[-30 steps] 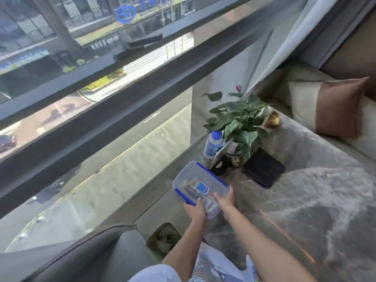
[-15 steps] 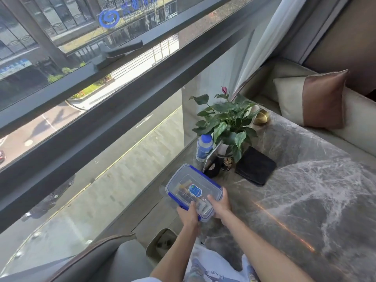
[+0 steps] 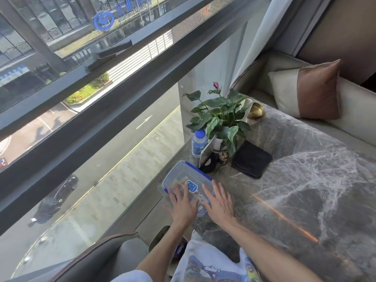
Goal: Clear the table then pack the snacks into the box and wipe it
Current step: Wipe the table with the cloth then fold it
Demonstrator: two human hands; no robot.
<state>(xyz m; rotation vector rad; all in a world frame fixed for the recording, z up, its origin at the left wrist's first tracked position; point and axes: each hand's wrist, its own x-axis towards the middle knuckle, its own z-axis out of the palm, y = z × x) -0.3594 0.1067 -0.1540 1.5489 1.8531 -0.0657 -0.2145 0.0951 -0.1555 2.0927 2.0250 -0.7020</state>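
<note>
A clear plastic box (image 3: 181, 177) with a blue-clipped lid lies at the window-side corner of the grey marble table (image 3: 317, 180). Snack packets show faintly through the lid. My left hand (image 3: 183, 206) lies flat on the near part of the lid with its fingers spread. My right hand (image 3: 218, 203) rests open beside it, fingers over the box's right edge and palm above the table. Neither hand grips anything. A folded dark cloth (image 3: 251, 159) lies on the table just beyond the box.
A potted plant (image 3: 220, 119), a blue-capped bottle (image 3: 198, 142), a small framed card and a dark round object stand at the table's far corner. A brass dome (image 3: 255, 110) sits behind. A cushioned bench with a pillow (image 3: 305, 91) runs right; a bin (image 3: 162, 241) stands below.
Both hands held the box's near end slightly raised before. Now the box lies flat on the table, and both hands have opened and spread out over its lid.
</note>
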